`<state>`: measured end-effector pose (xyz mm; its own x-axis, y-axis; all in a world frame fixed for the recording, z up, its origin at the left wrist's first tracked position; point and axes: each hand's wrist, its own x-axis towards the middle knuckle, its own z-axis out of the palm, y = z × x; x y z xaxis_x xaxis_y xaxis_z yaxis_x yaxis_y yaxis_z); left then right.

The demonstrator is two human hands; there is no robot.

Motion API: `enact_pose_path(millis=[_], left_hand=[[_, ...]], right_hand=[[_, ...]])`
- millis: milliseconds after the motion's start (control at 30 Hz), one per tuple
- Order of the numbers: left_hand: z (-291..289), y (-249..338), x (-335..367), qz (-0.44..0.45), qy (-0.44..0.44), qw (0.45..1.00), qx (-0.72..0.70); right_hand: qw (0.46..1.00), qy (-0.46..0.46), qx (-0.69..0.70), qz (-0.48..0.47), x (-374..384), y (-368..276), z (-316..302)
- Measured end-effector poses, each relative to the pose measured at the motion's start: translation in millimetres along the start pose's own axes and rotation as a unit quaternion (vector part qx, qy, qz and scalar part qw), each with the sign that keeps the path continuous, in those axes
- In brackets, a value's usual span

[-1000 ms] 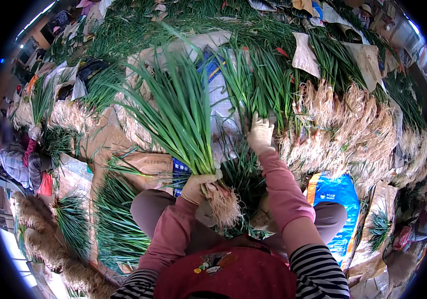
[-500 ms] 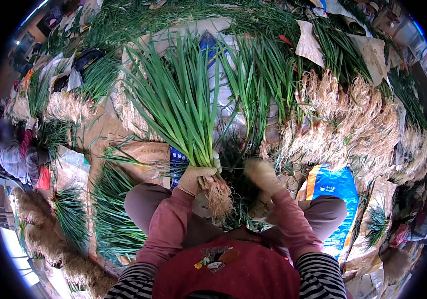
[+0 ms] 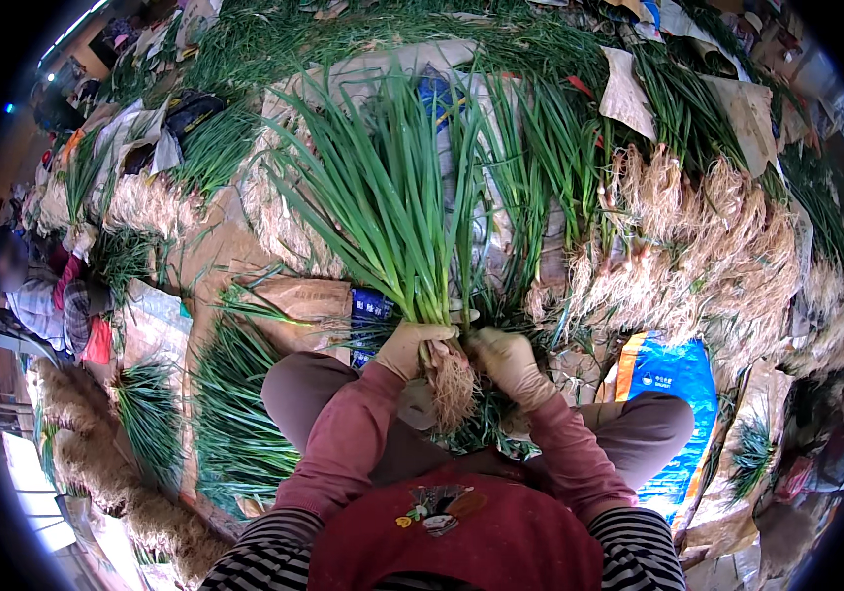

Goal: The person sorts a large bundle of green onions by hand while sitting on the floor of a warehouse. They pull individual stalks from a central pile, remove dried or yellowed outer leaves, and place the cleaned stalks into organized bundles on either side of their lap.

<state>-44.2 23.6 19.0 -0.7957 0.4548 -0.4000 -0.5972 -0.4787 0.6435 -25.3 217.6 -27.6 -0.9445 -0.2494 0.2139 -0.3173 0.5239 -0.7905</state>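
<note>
Heaped scallions (image 3: 698,246) lie on tarps all round. A blue printed bag (image 3: 673,379) sits right of the knees. The left hand (image 3: 410,347) is closed around an upright bunch (image 3: 397,207) above the lap; the right hand (image 3: 506,357), curled, touches its roots (image 3: 454,389).

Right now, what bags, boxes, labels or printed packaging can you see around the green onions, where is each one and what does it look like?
Blue plastic sack: right of the person's knees, crumpled, bright blue, white print.
Cardboard sheet: left of the held bunch of green onions, flat, brown.
Blue printed panel: behind the left hand, small, dark blue, white print.
</note>
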Motion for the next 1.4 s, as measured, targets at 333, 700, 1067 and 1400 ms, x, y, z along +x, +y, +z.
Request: enact_pose_path(millis=[333, 700, 1067, 1400], left_hand=[[-21, -18, 7, 0.0, 0.07, 0.996, 0.056], [-16, -14, -3, 0.038, 0.013, 0.999, -0.009], [-3, -1, -19, 0.083, 0.01, 0.996, 0.018], [-11, -10, -4, 0.077, -0.029, 0.995, -0.054]], right_hand=[[0.995, 0.041, -0.007, 0.095, 67, -11, 4], [0.747, 0.037, 0.576, 0.329, 77, -12, 18], [0.858, -0.435, -0.223, 0.16, 4, 30, -16], [0.954, 0.115, 0.029, 0.277, 56, 32, -49]])
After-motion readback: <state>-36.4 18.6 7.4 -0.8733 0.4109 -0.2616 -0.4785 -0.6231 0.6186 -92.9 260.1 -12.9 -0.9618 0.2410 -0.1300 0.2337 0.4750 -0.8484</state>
